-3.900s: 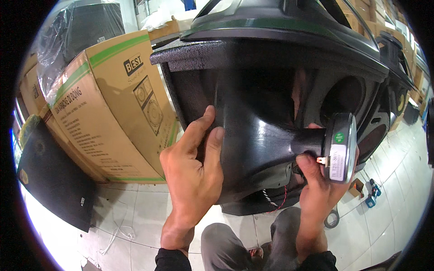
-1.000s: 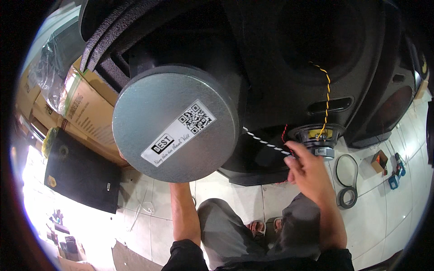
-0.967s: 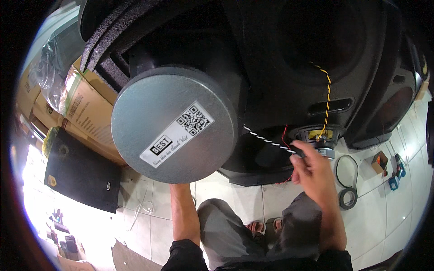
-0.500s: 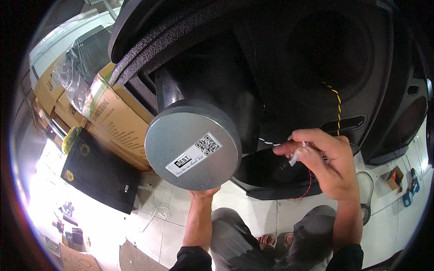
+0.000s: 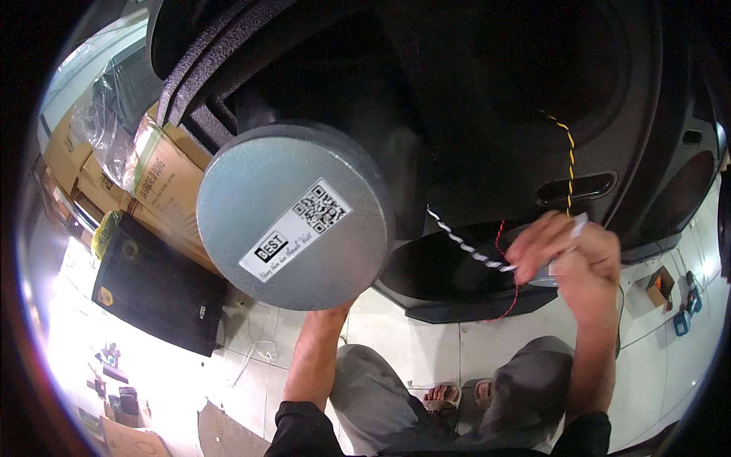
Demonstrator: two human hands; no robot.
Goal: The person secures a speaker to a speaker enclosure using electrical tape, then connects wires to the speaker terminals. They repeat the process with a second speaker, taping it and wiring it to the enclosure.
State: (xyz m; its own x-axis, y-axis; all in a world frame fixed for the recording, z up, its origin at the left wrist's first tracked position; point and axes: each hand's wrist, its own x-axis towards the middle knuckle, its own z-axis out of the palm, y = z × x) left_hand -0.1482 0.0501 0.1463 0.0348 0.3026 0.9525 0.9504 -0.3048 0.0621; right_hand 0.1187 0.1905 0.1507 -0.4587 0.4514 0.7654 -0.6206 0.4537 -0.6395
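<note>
Farther from the horn driver point(image 5: 293, 221) than half a second ago, our right hand point(image 5: 575, 263) seems to pinch the black-and-white twisted wire point(image 5: 466, 246). Our left hand point(image 5: 333, 310) is beneath the driver, toward the speaker cabinet's point(image 5: 495, 171) left edge; its fingers are hidden, so we cannot tell its grip. We judge this wire handling, calling next for steady support and slack.

A white rectangular label point(image 5: 297, 231) is carried by the round grey metal driver point(image 5: 255, 183); on it a square black-and-white code point(image 5: 324, 209), a black-boxed word and a line of slanted script are printed. Rows of dark lettering are borne by the tall brown cardboard carton point(image 5: 173, 209). On the black speaker panel point(image 5: 156, 278), a small pale tag point(image 5: 202, 311) is too small to be read.
</note>
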